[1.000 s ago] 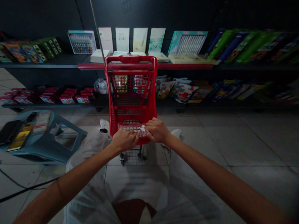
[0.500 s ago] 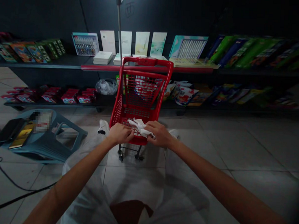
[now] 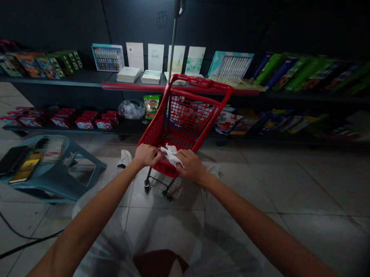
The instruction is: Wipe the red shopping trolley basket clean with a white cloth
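A small red shopping cart (image 3: 192, 114) with a pole rising on its left side stands on the floor in front of me, turned at an angle. My left hand (image 3: 147, 155) is closed over the left part of the cart's near rim. A crumpled white cloth (image 3: 171, 155) lies at that rim, in the grip of my right hand (image 3: 190, 165), which presses it against the red plastic. The fingertips of both hands are partly hidden.
Behind the cart runs a dark shelf (image 3: 113, 85) with books, boxes and bagged goods. At left, a blue-grey plastic stool (image 3: 69, 178) carries a phone (image 3: 10, 160) and other items. A black cable (image 3: 21, 245) trails across the tiled floor. White shoes flank the cart.
The cart has swivelled, its handle and pole swinging to the right and its wheels shifting left. Both hands remain at the near rim, and the cloth stays with my right hand.
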Demonstrator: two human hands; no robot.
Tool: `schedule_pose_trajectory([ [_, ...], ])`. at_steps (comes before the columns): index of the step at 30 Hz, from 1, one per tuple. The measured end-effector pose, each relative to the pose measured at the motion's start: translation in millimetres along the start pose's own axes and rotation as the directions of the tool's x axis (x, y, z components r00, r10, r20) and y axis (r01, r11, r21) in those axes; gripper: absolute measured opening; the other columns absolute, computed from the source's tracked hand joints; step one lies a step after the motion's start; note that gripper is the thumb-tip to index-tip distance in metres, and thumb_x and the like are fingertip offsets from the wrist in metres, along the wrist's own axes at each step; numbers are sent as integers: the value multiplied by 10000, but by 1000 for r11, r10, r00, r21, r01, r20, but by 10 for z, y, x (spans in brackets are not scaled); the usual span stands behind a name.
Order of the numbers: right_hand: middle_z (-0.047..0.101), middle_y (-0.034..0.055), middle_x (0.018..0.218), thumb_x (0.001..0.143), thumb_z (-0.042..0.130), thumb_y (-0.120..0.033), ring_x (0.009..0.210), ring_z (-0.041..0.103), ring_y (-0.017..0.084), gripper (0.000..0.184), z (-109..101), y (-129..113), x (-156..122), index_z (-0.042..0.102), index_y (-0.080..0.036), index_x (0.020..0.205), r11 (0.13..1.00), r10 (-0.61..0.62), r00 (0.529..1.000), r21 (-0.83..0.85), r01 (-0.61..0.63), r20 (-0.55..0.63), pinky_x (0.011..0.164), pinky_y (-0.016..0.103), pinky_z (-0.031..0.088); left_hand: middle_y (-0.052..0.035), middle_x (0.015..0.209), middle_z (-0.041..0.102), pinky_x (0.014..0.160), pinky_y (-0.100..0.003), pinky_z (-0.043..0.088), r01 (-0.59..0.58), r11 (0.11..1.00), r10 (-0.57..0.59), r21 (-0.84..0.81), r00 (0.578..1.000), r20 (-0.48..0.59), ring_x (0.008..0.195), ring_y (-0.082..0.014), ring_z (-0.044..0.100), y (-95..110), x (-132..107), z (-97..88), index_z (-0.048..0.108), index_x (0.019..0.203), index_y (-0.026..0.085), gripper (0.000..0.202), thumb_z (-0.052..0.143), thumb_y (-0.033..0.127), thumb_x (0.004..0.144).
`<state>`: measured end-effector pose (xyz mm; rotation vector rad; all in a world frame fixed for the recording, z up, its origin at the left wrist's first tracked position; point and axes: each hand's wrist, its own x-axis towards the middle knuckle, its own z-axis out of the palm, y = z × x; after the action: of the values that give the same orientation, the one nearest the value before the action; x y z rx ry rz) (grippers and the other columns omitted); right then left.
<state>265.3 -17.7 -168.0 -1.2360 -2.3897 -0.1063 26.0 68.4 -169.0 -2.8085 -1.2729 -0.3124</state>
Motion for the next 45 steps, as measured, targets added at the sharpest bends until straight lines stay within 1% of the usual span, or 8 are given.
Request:
schedule_pose_trajectory([
  [6, 655, 124, 1035, 919, 537, -240, 950, 535, 270, 197, 83, -131, 160, 645, -161, 1064, 994, 63, 998, -85, -65, -17, 874, 395, 363, -124, 854, 776, 625, -352, 328, -14, 1000, 14, 9, 1000, 7, 742, -230, 673, -189, 110, -23, 756, 755, 182, 435, 396, 349, 934],
  [15, 664, 142, 1237, 973, 514, -248, 1071, 554, 284, 389, 202, -278, 291, 571, -146, 1344, 999, 9, 999, -39, -10, -35, 948, 406, 373, -74, 783, 719, 619, -362, 336, -105, 994, 105, -20, 994, -20, 716, -214, 613, -546, 82, -32, 679, 709, 208, 306, 442, 321, 865],
  [19, 639, 174, 1314, 980, 525, -268, 1098, 549, 299, 526, 260, -347, 400, 480, -104, 1477, 999, -3, 999, -55, 1, -39, 969, 420, 386, -86, 915, 716, 834, -413, 448, -174, 982, 162, -69, 974, -157, 946, -263, 613, -714, 52, -5, 709, 800, 217, 260, 463, 292, 838],
  [23, 641, 164, 1234, 964, 580, -290, 1071, 528, 305, 459, 237, -352, 530, 571, -123, 1392, 995, -75, 997, -65, 76, 17, 966, 423, 400, -91, 1168, 706, 1115, -528, 352, -114, 991, 94, -65, 962, -256, 1285, -319, 500, -894, -32, 7, 753, 926, 233, 301, 469, 271, 834],
  [29, 608, 149, 1242, 922, 646, -271, 1103, 512, 301, 386, 143, -14, 712, 647, -186, 1299, 985, -128, 991, -114, 131, 32, 984, 415, 400, -55, 1399, 594, 1291, -546, 151, 82, 995, -91, -55, 979, -184, 1483, -299, 337, -1165, -131, -27, 768, 1038, 277, 383, 457, 261, 815],
  [37, 632, 146, 1198, 962, 559, -238, 1050, 563, 276, 348, -157, 710, 680, 666, -150, 1280, 979, 30, 998, -203, -17, 58, 928, 373, 397, -67, 1529, 465, 1310, -539, 161, 99, 988, -119, -118, 978, -173, 1546, -313, 216, -1236, -124, 9, 760, 1097, 229, 423, 454, 236, 806],
  [41, 638, 145, 1211, 987, 531, -271, 1057, 566, 274, 377, -275, 869, 682, 653, -148, 1321, 959, 65, 995, -281, -43, 71, 919, 369, 378, -84, 1593, 395, 1304, -546, 194, 120, 983, -150, -142, 961, -230, 1555, -323, 193, -1279, -138, 46, 746, 1139, 203, 444, 443, 244, 816],
  [45, 653, 135, 1206, 988, 528, -276, 1071, 562, 270, 370, -338, 1042, 710, 662, -163, 1314, 937, 115, 993, -338, -95, 41, 925, 364, 354, -74, 1600, 411, 1303, -545, 203, 137, 983, -161, -125, 965, -209, 1557, -309, 212, -1380, -124, 57, 742, 1149, 219, 467, 437, 220, 796],
])
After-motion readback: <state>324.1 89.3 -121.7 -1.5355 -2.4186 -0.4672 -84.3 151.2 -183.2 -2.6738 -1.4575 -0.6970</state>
